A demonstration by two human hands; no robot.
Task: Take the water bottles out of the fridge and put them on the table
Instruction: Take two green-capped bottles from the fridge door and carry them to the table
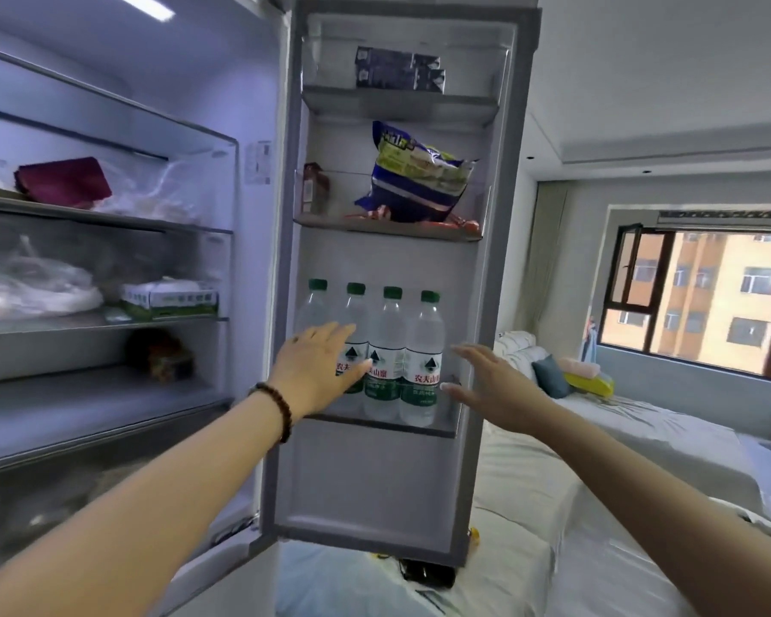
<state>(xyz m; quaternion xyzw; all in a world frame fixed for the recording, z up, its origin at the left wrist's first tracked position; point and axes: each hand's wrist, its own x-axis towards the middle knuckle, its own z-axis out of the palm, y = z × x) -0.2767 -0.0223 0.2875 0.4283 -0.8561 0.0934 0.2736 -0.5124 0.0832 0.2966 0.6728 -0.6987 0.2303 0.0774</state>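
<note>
1. Green-capped water bottles, four in a row, upright in the lowest bin of the open fridge door; clear plastic, white-and-green labels, each touching its neighbour.
2. Head view, left side: left hand spread flat with fingers extended, in front of the two leftmost bottles and overlapping them; nothing gripped, contact with the plastic not clear from this angle. Dark bead bracelet on that wrist.
3. Head view, right side: right hand open as well, palm turned inward, just beside the rightmost bottle at the bin's right wall; empty, apparently not touching.
4. Above the bottles: blue snack bag in the middle door bin, dark cartons in the top one. Far left, fridge shelves with wrapped food.
5. Step in hand, by judgement: reach toward the first bottles, none yet lifted, so task barely begun.
6. Next move likely calls for fingers closing round a bottle body at each end of the row, then a straight lift to clear the bin's front rail before pulling outward.
7. Table not in view; only a covered bed to the right, so a turn needed to find it.
</note>
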